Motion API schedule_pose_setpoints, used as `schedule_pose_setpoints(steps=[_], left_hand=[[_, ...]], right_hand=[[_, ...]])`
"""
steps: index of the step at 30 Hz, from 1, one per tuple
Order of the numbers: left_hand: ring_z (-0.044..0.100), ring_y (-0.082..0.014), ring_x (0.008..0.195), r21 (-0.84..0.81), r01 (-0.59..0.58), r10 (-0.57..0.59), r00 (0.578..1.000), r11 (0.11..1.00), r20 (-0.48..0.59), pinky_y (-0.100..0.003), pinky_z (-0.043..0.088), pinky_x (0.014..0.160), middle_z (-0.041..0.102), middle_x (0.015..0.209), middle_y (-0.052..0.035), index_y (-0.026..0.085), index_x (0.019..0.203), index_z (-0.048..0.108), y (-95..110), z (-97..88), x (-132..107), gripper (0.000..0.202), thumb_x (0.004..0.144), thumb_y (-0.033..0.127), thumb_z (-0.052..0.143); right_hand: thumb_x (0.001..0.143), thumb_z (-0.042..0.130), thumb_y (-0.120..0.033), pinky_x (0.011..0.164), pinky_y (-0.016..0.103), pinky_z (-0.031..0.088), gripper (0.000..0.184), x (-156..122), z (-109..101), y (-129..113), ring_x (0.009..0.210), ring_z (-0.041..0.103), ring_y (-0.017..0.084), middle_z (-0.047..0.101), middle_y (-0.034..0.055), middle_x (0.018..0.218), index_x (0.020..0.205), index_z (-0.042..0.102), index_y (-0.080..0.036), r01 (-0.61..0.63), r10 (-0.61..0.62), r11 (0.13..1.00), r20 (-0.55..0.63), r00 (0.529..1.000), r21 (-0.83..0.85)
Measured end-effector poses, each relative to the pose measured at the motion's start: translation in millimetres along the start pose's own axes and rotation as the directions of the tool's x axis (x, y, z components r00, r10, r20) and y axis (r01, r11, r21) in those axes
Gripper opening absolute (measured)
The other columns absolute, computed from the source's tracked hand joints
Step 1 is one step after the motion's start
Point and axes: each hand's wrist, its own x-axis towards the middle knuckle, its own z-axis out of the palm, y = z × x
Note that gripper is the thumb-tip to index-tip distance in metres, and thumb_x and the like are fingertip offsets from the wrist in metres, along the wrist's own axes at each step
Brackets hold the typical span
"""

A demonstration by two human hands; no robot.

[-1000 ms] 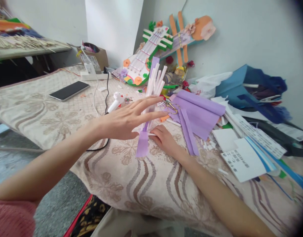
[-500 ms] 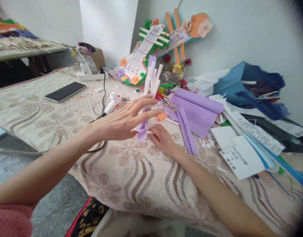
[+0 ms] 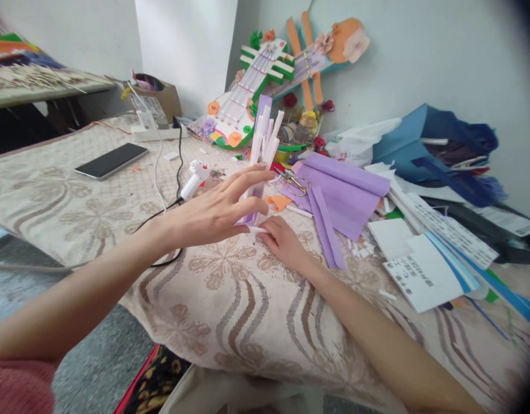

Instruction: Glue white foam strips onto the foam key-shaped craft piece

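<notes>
An upright paper craft piece (image 3: 260,144), made of white strips with a purple paper strip, stands before me on the patterned tablecloth. My left hand (image 3: 222,204) reaches across it with fingers spread and slightly bent, its thumb low against the front edge of the base. Part of the base is hidden behind those fingers. My right hand (image 3: 282,238) is closed at the base's right side, fingertips pinching a thin white strip (image 3: 257,229) there. Close behind my left hand lies a white glue gun (image 3: 195,178), and gold-handled scissors (image 3: 296,184) rest to the right.
Purple paper (image 3: 338,190) is spread at right, with white printed cards (image 3: 420,276) beyond it. A phone (image 3: 112,161) lies at left near cables and a power strip (image 3: 157,133). Decorated paper instruments (image 3: 248,92) lean on the wall by a blue bag (image 3: 403,138).
My left index finger has bent inward and the thumb has moved onto the base's front. The purple flap that stuck out toward me no longer shows. My right hand has stayed in place.
</notes>
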Motion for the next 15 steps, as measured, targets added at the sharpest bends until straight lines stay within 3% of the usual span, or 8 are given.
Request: schedule_pose_setpoints(steps=[4, 11, 15], left_hand=[[0.032, -0.0321, 0.149, 0.008, -0.014, 0.015, 0.998, 1.0, -0.053, -0.057, 0.037, 0.118, 0.036, 0.157, -0.0123, 0.021, 0.098, 0.06, -0.1, 3.2, 1.0, 0.009, 0.092, 0.014, 0.06], [0.034, -0.0342, 0.145, 0.072, 0.022, -0.015, 0.996, 0.997, -0.085, -0.062, 0.024, 0.119, 0.041, 0.158, -0.0025, 0.027, 0.094, 0.067, 5.0, 9.6, -1.4, 0.008, 0.089, 0.022, 0.068], [0.043, -0.0296, 0.138, 0.12, 0.048, -0.032, 0.99, 0.992, -0.136, -0.059, 0.024, 0.117, 0.051, 0.151, -0.0022, 0.026, 0.089, 0.065, 7.2, 11.7, 0.7, 0.003, 0.092, 0.027, 0.065]], right_hand=[[0.099, 0.051, -0.027, 0.084, 0.039, 0.046, 0.015, -0.1, 0.5, 0.5, 0.092, 0.056, 0.024, 0.062, 0.0072, 0.093, 0.089, 0.06, -0.021, 0.001, -0.001, 1.0, -0.01, 1.0, 0.0], [0.1, 0.049, -0.027, 0.084, 0.04, 0.046, 0.015, 0.7, 0.0, -1.8, 0.093, 0.056, 0.024, 0.062, 0.0076, 0.093, 0.093, 0.062, -0.022, -0.001, 0.001, 1.0, 0.0, 1.0, -0.013], [0.1, 0.05, -0.027, 0.083, 0.039, 0.046, 0.015, 1.2, 0.6, -1.1, 0.092, 0.055, 0.024, 0.062, 0.0079, 0.094, 0.093, 0.062, -0.021, 0.006, -0.006, 1.0, 0.003, 1.0, -0.019]])
